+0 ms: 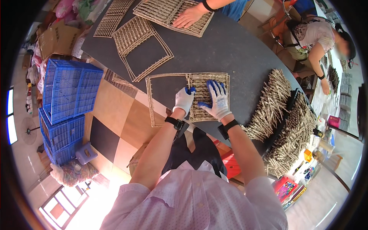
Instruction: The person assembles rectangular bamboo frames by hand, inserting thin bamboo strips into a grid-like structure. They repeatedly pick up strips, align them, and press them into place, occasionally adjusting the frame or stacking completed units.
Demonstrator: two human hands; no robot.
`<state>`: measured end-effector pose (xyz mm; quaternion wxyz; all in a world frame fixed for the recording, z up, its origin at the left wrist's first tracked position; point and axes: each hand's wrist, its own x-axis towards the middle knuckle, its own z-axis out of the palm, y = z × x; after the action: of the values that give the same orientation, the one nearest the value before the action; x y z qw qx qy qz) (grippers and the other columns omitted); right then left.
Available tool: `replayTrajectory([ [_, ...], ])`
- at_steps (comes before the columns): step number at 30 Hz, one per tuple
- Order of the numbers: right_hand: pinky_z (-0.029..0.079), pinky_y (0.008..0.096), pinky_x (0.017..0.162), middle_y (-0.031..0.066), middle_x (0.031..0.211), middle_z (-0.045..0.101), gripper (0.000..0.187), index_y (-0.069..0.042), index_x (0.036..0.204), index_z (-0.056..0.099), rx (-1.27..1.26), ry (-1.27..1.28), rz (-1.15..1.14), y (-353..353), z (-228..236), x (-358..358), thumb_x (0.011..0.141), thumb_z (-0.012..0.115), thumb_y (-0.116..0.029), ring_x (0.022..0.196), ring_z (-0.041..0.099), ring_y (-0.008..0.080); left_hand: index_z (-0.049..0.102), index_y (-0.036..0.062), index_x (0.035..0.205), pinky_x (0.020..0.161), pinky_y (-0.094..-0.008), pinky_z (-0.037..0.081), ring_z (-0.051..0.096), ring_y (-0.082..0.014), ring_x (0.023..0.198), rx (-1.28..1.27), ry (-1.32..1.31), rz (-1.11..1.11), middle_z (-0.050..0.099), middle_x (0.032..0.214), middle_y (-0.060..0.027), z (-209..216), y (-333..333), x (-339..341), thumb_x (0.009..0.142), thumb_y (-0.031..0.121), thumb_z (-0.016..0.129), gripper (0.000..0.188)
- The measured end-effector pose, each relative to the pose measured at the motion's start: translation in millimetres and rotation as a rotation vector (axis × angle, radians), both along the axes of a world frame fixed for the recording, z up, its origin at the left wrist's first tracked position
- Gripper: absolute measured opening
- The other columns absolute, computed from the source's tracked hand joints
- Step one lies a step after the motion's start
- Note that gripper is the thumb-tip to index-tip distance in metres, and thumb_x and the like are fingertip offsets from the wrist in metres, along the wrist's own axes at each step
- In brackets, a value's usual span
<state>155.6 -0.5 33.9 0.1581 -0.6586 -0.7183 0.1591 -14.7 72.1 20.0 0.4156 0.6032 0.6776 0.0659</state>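
A rectangular woven frame [169, 74] lies before me near the table's edge. Its left half is an open gap, while rows of twisted, braided strips [201, 80] fill the right half. My left hand [184, 102], in a white glove with blue fingertips, is closed with curled fingers at the frame's middle bar. Spread flat on the braided rows is my right hand [217, 101], gloved the same way, with its fingers apart. Large piles of loose braided strips [274, 92] lie to my right.
Another half-filled frame [171, 56] and a filled panel [102, 28] lie farther left on the dark table [226, 50]. Across it, a person's hand [188, 17] rests on a panel. Blue crates [73, 86] are stacked left; another person [312, 42] works far right.
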Motion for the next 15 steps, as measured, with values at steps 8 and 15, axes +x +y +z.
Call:
replayTrajectory([
  [8, 0.014, 0.0560, 0.113, 0.0189, 0.152, 0.024, 0.104, -0.019, 0.151, 0.022, -0.318, -0.331, 0.176, 8.7, 23.1, 0.3, 0.071, 0.064, -0.070, 0.140, 0.021, 0.0391, 0.060, -0.0006, 0.106, 0.089, -0.0451, 0.048, 0.061, -0.0377, 0.101, 0.088, 0.155, -0.102, 0.065, 0.104, -0.0224, -3.6, 2.2, -1.0, 0.084, 0.039, 0.062, 0.045],
  [15, 0.021, 0.0543, 0.111, 0.0156, 0.148, 0.031, 0.084, -0.021, 0.149, 0.027, -0.230, -0.368, 0.122, 6.4, 7.8, 0.0, 0.083, 0.056, -0.064, 0.136, 0.029, 0.0357, 0.064, 0.0037, 0.093, 0.077, -0.0452, 0.049, 0.062, -0.0382, 0.087, 0.371, 0.178, -0.109, 0.066, 0.090, -0.0195, 5.0, -9.3, -0.1, 0.080, 0.029, 0.066, 0.029],
])
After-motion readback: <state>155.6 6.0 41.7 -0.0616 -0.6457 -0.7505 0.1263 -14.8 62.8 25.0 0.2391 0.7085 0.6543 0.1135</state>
